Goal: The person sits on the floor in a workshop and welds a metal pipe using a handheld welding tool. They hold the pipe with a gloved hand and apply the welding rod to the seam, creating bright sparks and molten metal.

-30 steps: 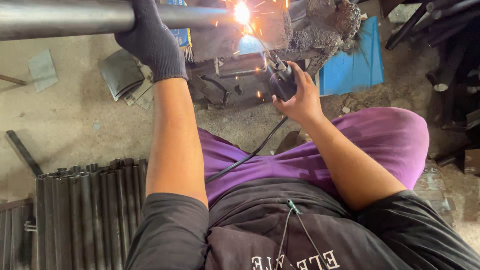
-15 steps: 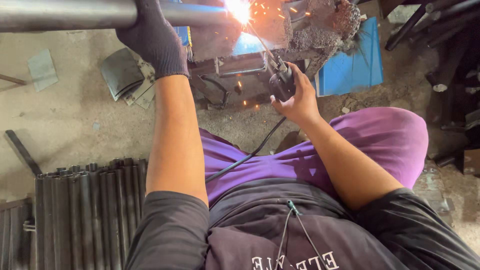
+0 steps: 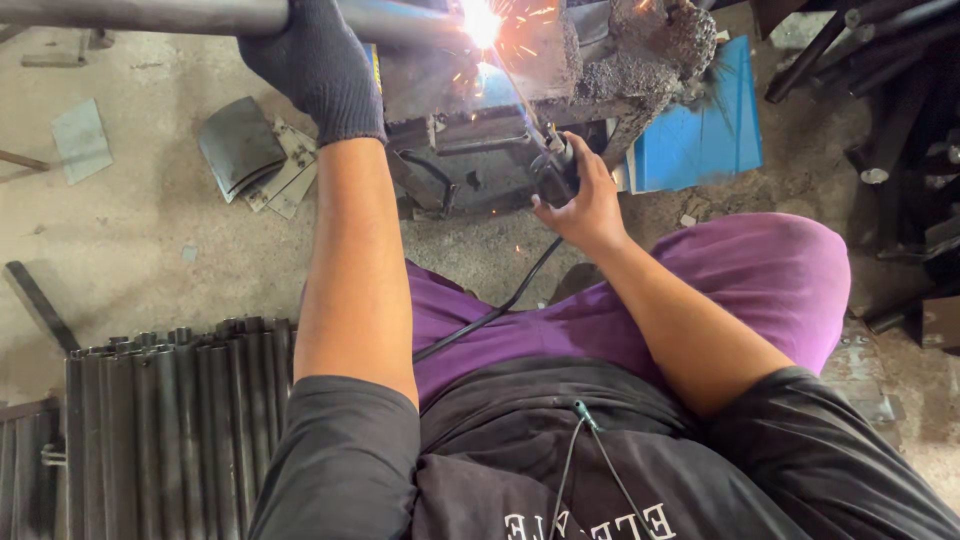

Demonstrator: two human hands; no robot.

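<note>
Item, far left: a bundle of dark round steel tubes (image 3: 170,420) lies side by side on the floor by your left hip, open ends toward the middle of the view. No bin, box or tray shows; the tubes rest loose on the ground.

Item, upper left: a long grey steel pipe (image 3: 140,15) runs level across the top of the view. Your left hand (image 3: 315,65), in a dark knitted glove, is wrapped over it from above, fingers curled fully round the pipe, forearm stretched straight up and away from your chest.

Item, below that hand: scraps of curved grey sheet metal (image 3: 250,155) lie on the floor, well apart from the tube bundle.

Item, centre top: a bright white welding arc with orange sparks (image 3: 482,22) burns where the pipe meets a rusty, slag-crusted steel work stand (image 3: 600,60).

Item, centre right: your bare right hand (image 3: 585,200) is closed round a black welding electrode holder (image 3: 555,170), its thin rod slanting up to the arc. A black cable (image 3: 500,305) trails from the holder across your purple trousers (image 3: 740,290).

Item, right: a blue flat panel (image 3: 700,140) leans beside the stand; dark steel bars (image 3: 900,120) are stacked at the far edge.

Surface: a dusty, stained concrete floor (image 3: 120,240).
</note>
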